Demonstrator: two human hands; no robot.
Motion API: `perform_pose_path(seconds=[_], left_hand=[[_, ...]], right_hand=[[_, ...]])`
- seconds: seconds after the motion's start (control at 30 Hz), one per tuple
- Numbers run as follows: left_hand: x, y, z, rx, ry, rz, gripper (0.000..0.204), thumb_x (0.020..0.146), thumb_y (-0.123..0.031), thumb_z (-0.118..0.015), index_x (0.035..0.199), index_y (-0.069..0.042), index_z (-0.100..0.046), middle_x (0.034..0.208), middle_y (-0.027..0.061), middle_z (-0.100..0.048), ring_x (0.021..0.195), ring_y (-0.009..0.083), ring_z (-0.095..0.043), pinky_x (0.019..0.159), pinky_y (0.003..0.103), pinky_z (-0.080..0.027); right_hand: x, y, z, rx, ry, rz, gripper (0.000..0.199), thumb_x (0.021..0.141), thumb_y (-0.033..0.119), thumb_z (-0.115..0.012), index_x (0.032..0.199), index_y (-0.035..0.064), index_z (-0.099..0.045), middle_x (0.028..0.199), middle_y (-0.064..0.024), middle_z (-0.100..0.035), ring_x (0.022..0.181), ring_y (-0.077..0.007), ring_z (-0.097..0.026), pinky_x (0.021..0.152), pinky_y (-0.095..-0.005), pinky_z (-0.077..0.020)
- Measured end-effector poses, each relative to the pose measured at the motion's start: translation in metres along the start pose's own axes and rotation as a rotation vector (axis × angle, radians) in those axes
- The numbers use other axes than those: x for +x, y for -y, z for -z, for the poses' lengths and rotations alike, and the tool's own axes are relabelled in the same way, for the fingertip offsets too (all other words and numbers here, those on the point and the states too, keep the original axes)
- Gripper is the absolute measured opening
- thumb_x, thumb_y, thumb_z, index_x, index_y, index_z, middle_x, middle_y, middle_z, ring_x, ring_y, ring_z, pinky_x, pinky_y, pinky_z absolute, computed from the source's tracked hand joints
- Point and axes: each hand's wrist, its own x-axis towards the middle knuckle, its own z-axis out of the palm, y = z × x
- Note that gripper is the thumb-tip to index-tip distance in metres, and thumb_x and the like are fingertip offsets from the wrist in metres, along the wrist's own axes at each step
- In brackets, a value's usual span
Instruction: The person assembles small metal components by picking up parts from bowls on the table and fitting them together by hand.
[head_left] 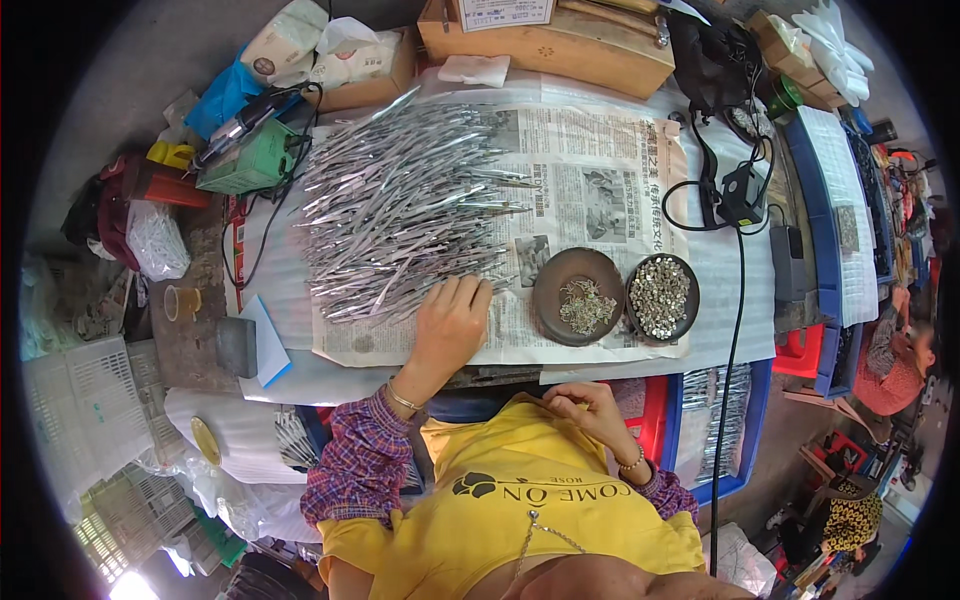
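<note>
A wide heap of thin, shiny metal strips [400,210] lies on newspaper [590,150] spread over the table. At its near right edge my left hand [452,325] rests with the fingers bent down onto the strips; what is under the fingertips is hidden. My right hand [592,412] is held at the table's front edge, close to my body. Its fingers are curled together, and anything in them is too small to make out. Beyond it stand a dark round dish [548,300] with small silvery pieces and a smaller dark bowl [634,318] filled with small metal bits.
A green power box [245,160] with a cable and handpiece stands at the back left. Behind the newspaper is a wooden box [560,50]. To the right, a black cable [738,330] runs toward me past a black device [742,195]. Blue trays [760,400] flank the right side.
</note>
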Motion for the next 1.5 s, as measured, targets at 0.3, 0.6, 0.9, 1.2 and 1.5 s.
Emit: perform_pose_path(seconds=[0.3, 0.6, 0.9, 1.2, 1.5], left_hand=[[0.002, 0.005, 0.013, -0.184, -0.100, 0.102, 0.014, 0.069, -0.001, -0.058, 0.083, -0.004, -0.060, 0.074, 0.0078, -0.053, 0.069, 0.0240, -0.054, 0.061, 0.035, -0.044], [-0.006, -0.032, 0.040, -0.996, 0.087, 0.199, 0.012, 0.070, 0.002, -0.058, 0.080, -0.004, -0.063, 0.084, 0.0067, -0.061, 0.081, 0.0209, -0.057, 0.065, 0.029, -0.045], [-0.003, -0.069, 0.022, -1.210, 0.205, 0.175, 0.012, 0.071, 0.002, -0.061, 0.082, -0.002, -0.063, 0.092, 0.0075, -0.059, 0.088, 0.0223, -0.055, 0.077, 0.031, -0.044], [0.029, -0.058, 0.010, -0.861, 0.213, 0.128, 0.021, 0.071, 0.002, -0.060, 0.091, -0.003, -0.064, 0.087, 0.0114, -0.062, 0.080, 0.0266, -0.058, 0.071, 0.032, -0.046], [0.049, -0.081, -0.032, -0.374, 0.171, -0.115, 0.026, 0.067, -0.004, -0.065, 0.093, -0.006, -0.062, 0.089, 0.0070, -0.054, 0.085, 0.0269, -0.050, 0.072, 0.035, -0.044]], right_hand=[[-0.002, 0.000, 0.000, -0.059, 0.032, 0.047, 0.016, 0.084, 0.012, -0.060, 0.095, 0.0012, -0.066, 0.082, -0.0085, -0.066, 0.072, -0.0123, -0.062, 0.064, -0.0248, -0.0483], [-0.005, 0.033, 0.004, 0.036, 0.096, 0.155, 0.021, 0.082, 0.008, -0.062, 0.102, -0.0001, -0.063, 0.099, -0.0096, -0.063, 0.084, -0.0146, -0.061, 0.072, -0.0253, -0.0495], [-0.001, 0.033, 0.001, 0.011, -0.106, 0.249, 0.032, 0.080, 0.004, -0.062, 0.111, -0.0013, -0.057, 0.108, -0.0124, -0.060, 0.098, -0.0195, -0.060, 0.082, -0.0284, -0.0466], [-0.005, 0.015, 0.006, 0.669, -0.122, 0.054, 0.028, 0.092, 0.015, -0.052, 0.113, -0.0021, -0.054, 0.079, -0.0052, -0.060, 0.077, -0.0130, -0.058, 0.074, -0.0264, -0.0469], [-0.014, 0.004, 0.020, 0.762, -0.201, -0.079, 0.030, 0.093, 0.018, -0.050, 0.114, -0.0031, -0.051, 0.072, -0.0036, -0.055, 0.066, -0.0117, -0.055, 0.064, -0.0239, -0.0456]])
